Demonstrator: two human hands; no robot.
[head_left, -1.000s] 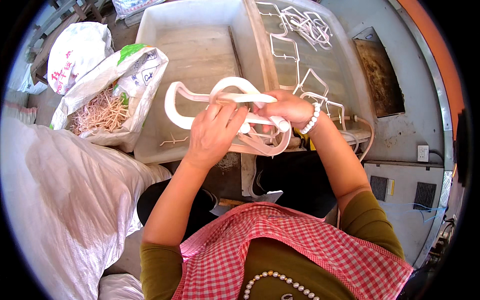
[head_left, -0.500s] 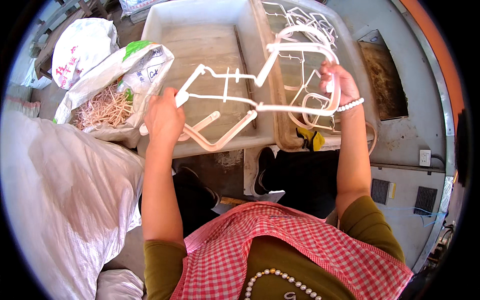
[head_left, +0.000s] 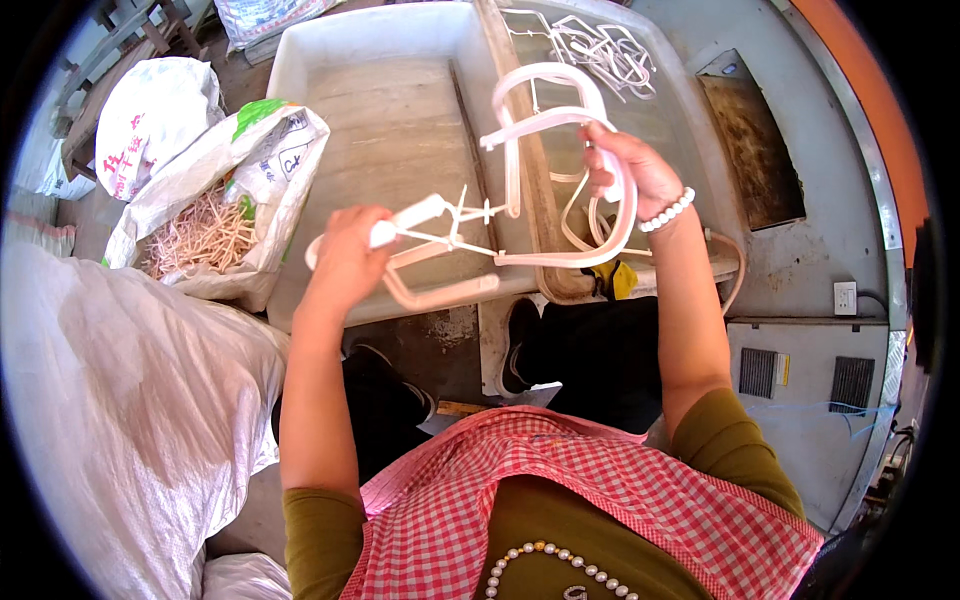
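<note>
Two pale plastic tubs stand side by side. In the right-hand one lies a tangle of white plastic frames. The floor, at left, bears a large white sack.

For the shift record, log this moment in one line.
left hand: holding pale plastic pieces; right hand: gripping curved pale piece; thin rods: between hands; open sack: thin pale sticks inside
</note>
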